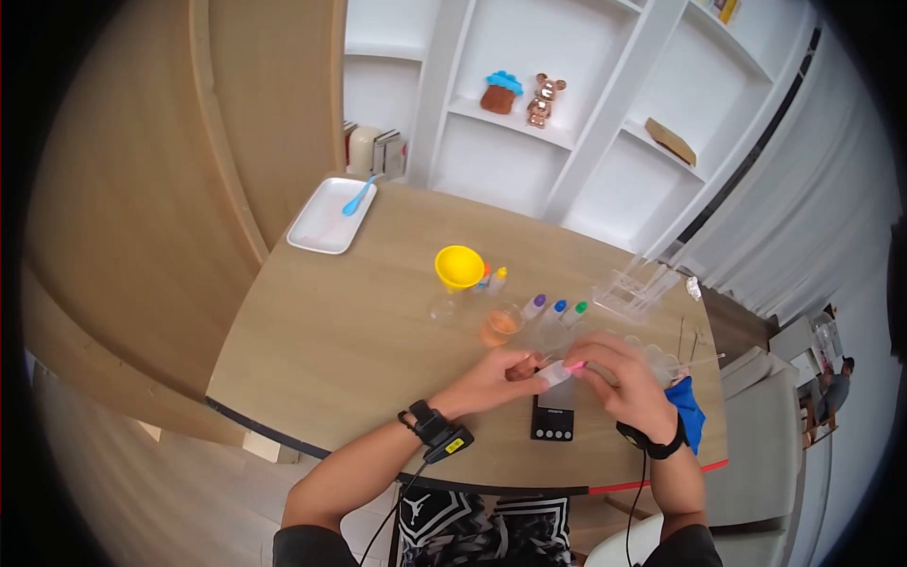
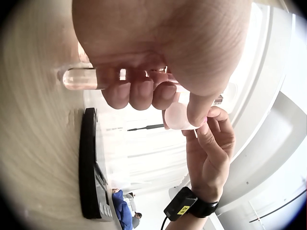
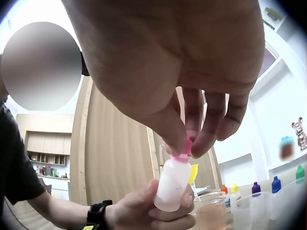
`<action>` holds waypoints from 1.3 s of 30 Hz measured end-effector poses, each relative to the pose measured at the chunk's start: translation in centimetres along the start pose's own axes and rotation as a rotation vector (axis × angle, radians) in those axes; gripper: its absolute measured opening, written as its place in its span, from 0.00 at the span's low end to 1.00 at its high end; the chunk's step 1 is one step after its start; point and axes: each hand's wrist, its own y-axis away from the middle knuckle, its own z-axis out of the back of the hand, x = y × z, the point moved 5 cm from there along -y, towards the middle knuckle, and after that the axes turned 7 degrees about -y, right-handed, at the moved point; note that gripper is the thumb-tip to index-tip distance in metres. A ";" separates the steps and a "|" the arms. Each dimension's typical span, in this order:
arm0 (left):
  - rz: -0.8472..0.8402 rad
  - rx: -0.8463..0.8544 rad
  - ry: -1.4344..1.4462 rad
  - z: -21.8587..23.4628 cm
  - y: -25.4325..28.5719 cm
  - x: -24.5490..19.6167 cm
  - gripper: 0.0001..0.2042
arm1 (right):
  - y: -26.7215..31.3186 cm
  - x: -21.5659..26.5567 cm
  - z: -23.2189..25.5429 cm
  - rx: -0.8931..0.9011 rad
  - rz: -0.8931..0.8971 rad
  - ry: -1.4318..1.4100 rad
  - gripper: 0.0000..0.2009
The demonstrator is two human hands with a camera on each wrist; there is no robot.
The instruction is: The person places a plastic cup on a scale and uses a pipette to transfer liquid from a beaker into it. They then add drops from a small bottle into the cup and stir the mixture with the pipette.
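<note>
A small white dropper bottle [image 3: 172, 186] with a pink cap [image 3: 181, 149] is held between both hands above a black pocket scale [image 1: 552, 422]. My left hand [image 1: 496, 381] grips the bottle's body between thumb and fingers. Its curled fingers also hold a glass test tube [image 2: 80, 79], whose rounded end sticks out in the left wrist view. My right hand [image 1: 627, 383] pinches the pink cap from above, thumb against fingers. The cap sits at the bottle's neck. Just beyond the hands stands a clear cup [image 1: 501, 324] of orange liquid.
Dropper bottles with purple [image 1: 536, 302], blue and green caps stand behind the hands. A yellow funnel [image 1: 459, 267] is farther left. A clear rack [image 1: 631, 291] stands at the back right, a blue cloth [image 1: 688, 414] at the right edge. A white tray [image 1: 319, 230] holds a blue spoon [image 1: 357, 197].
</note>
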 end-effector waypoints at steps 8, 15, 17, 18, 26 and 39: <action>-0.044 -0.010 -0.050 0.0 0.0 -0.8 0.13 | 0.1 -0.4 0.1 -0.008 -0.244 0.027 0.10; -0.007 0.028 -0.065 0.3 0.1 -1.3 0.13 | 0.0 -0.4 0.0 -0.056 -0.028 0.022 0.11; 0.007 0.023 -0.054 0.2 0.1 -0.9 0.13 | 0.1 -0.3 0.2 -0.069 -0.062 -0.020 0.11; 0.023 0.022 -0.033 0.1 0.1 -0.6 0.13 | 0.1 -0.1 0.2 -0.075 -0.081 -0.044 0.11; 0.033 0.012 -0.030 0.1 0.2 -1.1 0.10 | 0.5 -1.0 0.3 -0.043 -0.198 -0.017 0.08; 0.103 0.021 0.006 0.7 0.4 1.1 0.12 | 4.4 -2.7 4.1 -0.232 -0.140 0.042 0.10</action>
